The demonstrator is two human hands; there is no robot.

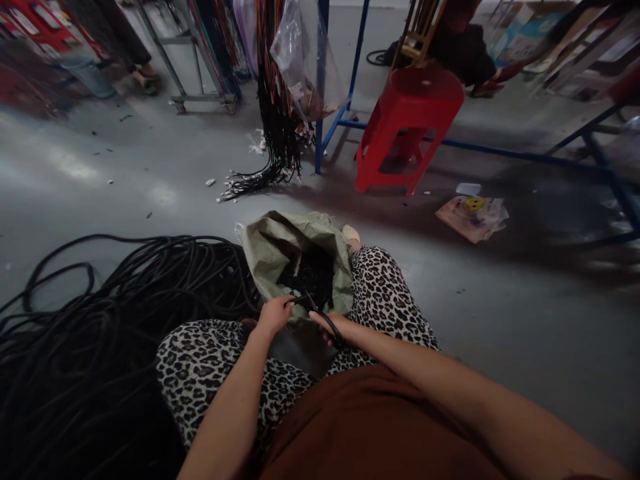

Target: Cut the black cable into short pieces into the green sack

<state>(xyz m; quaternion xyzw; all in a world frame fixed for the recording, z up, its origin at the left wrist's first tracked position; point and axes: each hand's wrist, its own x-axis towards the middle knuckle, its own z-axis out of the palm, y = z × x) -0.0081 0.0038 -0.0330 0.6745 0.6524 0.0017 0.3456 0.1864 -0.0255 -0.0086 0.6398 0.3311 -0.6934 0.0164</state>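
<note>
My left hand [275,315] pinches a short black cord [299,301] whose end points right, over the near rim of the sack. In my right hand [334,327] is a pair of scissors [327,325] with black handles, its blades pointing up and left close to the cord's end. Whether the blades touch the cord I cannot tell. Between my knees stands an open green woven sack [263,257], its mouth folded back, with dark pieces [317,270] inside. To the left a large heap of black cord [125,307] lies in loops on the floor.
A red plastic stool [425,87] stands beyond the sack, beside a blue metal frame [319,143]. Cord bundles [277,113] and a clear plastic bag [305,60] hang there. A plastic packet [475,217] lies on the floor at right. Other people's legs [120,37] show at the back.
</note>
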